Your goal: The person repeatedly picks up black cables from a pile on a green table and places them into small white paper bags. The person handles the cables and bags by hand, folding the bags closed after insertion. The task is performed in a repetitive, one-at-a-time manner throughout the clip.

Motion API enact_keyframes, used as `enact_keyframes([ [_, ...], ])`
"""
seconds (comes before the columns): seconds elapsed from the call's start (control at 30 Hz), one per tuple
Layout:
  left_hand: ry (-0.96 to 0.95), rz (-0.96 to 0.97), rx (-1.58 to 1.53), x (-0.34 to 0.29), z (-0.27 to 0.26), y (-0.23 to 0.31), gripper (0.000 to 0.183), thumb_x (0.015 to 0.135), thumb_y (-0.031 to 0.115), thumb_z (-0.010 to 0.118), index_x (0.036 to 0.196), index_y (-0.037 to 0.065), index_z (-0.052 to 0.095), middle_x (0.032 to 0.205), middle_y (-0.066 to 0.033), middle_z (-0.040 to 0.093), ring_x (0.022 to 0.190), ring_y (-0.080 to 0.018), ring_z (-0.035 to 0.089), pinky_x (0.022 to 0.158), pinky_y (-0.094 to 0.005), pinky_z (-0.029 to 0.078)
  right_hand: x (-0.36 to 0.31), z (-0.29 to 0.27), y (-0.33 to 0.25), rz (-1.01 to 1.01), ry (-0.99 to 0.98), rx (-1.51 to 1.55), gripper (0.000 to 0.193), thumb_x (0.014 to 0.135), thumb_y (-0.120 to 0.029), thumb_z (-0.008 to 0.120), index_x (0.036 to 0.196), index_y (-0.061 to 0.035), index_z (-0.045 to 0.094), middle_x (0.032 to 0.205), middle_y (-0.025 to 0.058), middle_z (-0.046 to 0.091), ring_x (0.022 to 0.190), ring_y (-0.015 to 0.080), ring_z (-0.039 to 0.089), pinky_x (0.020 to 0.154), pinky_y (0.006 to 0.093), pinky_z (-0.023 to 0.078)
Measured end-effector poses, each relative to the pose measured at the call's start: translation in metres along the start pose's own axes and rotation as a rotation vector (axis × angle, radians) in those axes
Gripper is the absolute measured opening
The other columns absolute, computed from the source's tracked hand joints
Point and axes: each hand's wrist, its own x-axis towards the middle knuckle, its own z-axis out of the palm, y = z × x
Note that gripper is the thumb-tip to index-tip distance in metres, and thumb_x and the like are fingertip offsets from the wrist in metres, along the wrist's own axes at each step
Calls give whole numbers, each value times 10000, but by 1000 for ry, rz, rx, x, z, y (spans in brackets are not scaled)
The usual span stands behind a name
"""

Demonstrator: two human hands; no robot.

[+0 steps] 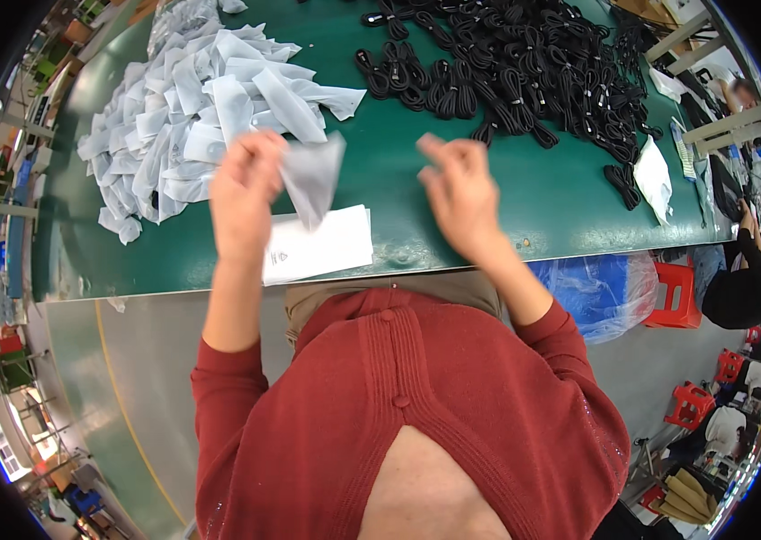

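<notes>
My left hand [250, 175] is closed on the edge of a small frosted plastic bag [315, 180], which hangs to its right, slightly blurred. Beneath that bag a stack of flat white bags [331, 243] lies at the table's near edge. My right hand [463, 191] hovers over the green tabletop, fingers apart and nothing visible in them. Beyond my left hand spreads a large heap of frosted bags [169, 126], seemingly filled. Ahead of my right hand is a big pile of coiled black cables [524, 85].
The green table [380, 180] has its near edge just before my waist. A crumpled white bag [653, 180] lies at the right. Below the table stand a plastic-lined blue bin [587, 292] and a red stool [674, 295]. Another person [745, 279] is at the far right.
</notes>
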Motion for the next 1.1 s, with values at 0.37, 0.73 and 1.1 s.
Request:
enact_keyframes([
  [0.37,-258,252,746,-30,5,-19,148,816,-1,707,959,23,677,897,-58,635,796,-148,587,690,-271,484,-2,-18,77,225,-120,-493,263,892,-161,622,1096,-25,525,857,223,612,731,400,642,629,482,531],
  [0.73,-291,115,871,-78,18,-70,97,807,25,714,873,6,646,835,-95,603,718,-235,593,662,-336,487,-39,-27,-4,351,-378,516,380,926,22,436,1296,-1,520,991,125,673,855,171,656,801,297,505],
  [1.1,-193,-60,538,-78,13,-65,57,840,-9,682,858,4,630,839,-38,610,708,-121,519,662,-255,442,-41,-33,-8,-87,-686,329,394,854,11,520,1235,-67,579,865,137,603,754,329,604,700,423,499],
])
